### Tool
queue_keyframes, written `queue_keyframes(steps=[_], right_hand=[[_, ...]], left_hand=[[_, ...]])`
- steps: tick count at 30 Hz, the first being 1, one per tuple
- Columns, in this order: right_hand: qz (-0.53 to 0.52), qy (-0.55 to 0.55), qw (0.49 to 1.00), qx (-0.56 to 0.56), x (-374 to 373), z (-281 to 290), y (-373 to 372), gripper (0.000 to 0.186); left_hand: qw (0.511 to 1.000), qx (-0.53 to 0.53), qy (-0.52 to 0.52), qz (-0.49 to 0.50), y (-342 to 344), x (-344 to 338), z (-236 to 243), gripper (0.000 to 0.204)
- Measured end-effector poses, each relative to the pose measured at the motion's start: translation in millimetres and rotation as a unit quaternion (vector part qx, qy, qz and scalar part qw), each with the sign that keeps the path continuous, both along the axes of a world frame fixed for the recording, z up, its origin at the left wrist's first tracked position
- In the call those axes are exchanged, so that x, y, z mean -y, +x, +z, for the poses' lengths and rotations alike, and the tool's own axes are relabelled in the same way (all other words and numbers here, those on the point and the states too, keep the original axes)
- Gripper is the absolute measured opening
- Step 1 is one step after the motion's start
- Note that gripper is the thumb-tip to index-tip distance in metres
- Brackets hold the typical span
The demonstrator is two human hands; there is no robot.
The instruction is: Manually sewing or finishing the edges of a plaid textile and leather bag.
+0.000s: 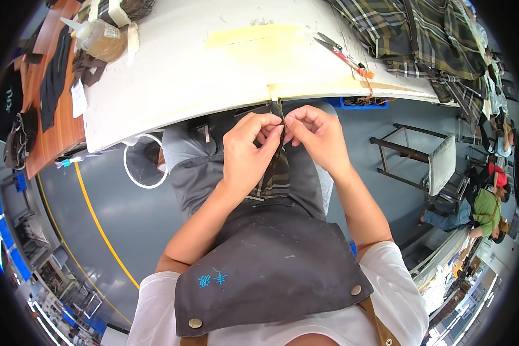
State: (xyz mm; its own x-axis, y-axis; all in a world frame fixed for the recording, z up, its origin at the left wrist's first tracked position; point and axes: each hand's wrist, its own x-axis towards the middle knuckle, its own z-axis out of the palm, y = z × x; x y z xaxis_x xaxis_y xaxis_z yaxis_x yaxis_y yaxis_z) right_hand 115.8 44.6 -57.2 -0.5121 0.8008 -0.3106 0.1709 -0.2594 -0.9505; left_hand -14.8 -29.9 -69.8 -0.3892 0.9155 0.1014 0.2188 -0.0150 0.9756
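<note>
Just off the table's near edge, both my hands pinch a narrow dark strip of fabric (281, 151) that hangs down over my lap. My left hand (252, 144) has thumb and forefinger closed on its left side. Opposite it, my right hand (314, 134) pinches the same edge with thumb and fingers. The strip's upper end reaches the table edge, and its lower part merges with a plaid piece of cloth (273, 180) lying on my dark apron (259, 271). What exactly lies between the fingertips is too small to make out.
A white table (173, 63) stretches ahead. On it lie scissors (345, 55) with red handles, plaid garments (421, 34) at right, and a squeeze bottle (101, 39) at left. A white-rimmed bin (146, 161) and a stool (441, 164) stand on the floor. Another person (485, 210) is far right.
</note>
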Motion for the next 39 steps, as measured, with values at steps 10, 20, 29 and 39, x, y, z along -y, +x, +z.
queue_keyframes(steps=[10, 20, 29, 39], right_hand=[[0.055, -0.023, 0.998, -0.008, -13, 3, 3, 0.011], [0.056, -0.027, 0.998, -0.016, -14, 0, 3, 0.01], [0.033, 0.222, 0.973, 0.057, -9, 4, -8, 0.008], [0.035, 0.245, 0.967, 0.052, -11, 7, -9, 0.006]], left_hand=[[1.0, -0.003, -0.029, 0.002, -2, -5, 11, 0.009], [0.986, 0.095, -0.131, 0.027, 0, -11, 10, 0.005], [0.973, 0.176, -0.144, 0.028, -2, -10, 6, 0.005], [0.993, -0.089, -0.075, 0.015, -6, -18, 13, 0.007]])
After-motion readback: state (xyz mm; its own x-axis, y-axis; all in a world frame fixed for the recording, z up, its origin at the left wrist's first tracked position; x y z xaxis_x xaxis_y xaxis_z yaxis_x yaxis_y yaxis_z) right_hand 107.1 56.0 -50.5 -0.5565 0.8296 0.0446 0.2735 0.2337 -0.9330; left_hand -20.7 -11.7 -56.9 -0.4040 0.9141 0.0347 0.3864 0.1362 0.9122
